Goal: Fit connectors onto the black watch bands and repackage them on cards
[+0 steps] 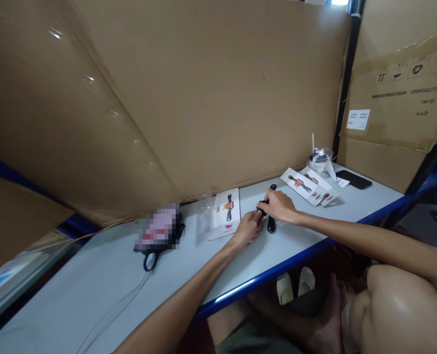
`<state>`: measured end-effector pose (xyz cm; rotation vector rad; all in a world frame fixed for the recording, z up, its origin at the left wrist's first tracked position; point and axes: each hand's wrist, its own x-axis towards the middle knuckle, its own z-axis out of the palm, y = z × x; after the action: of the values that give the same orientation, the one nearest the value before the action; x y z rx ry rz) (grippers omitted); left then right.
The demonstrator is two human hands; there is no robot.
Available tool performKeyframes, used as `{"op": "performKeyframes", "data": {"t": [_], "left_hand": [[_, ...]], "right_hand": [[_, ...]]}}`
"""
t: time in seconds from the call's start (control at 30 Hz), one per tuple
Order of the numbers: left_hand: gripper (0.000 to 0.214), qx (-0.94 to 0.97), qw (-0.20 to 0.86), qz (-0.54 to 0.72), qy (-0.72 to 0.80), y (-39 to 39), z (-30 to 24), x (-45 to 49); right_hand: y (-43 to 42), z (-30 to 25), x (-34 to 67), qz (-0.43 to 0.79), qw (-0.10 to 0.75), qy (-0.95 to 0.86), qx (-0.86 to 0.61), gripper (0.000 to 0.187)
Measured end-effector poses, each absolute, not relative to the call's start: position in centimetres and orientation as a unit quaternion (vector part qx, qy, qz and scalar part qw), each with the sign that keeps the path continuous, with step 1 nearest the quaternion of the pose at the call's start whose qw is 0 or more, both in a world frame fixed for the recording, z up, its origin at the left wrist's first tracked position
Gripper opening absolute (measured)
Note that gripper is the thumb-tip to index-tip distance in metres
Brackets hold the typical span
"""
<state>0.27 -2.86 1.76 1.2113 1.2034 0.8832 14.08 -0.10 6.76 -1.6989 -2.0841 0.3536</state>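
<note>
I see a glossy, smooth tool (272,224) – metal or plastic, I can't tell from here. The card (226,216) looks like smooth printed paper, the sleeve (204,219) clear shiny plastic. I get a smooth, satiny desk (111,285) – and mostly matt cardboard (218,103).

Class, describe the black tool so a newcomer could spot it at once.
Find the blue-edged table. On it, the left hand and right hand meet at a black tool. Unlike the tools printed on the cards either side, it is real and held.
</note>
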Motion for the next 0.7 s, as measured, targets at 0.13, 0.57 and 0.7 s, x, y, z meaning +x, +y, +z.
{"op": "performKeyframes", "data": {"t": [0.13,0.57,0.7], "left_hand": [[0.032,0.512,0.570,0.374,0.523,-2.8,1.7,0.4],[0.033,0.520,0.558,0.379,0.524,-2.6,1.8,0.6],[0.033,0.521,0.562,0.383,0.515,-2.6,1.8,0.6]], "right_hand": [[-0.3,6.8,13.9,0.097,0.180,-0.774,-0.599,0.022],[-0.1,7.4,14.2,0.122,0.222,-0.755,-0.605,0.026],[0.0,7.8,13.9,0.174,0.205,-0.741,-0.616,0.027]]}}
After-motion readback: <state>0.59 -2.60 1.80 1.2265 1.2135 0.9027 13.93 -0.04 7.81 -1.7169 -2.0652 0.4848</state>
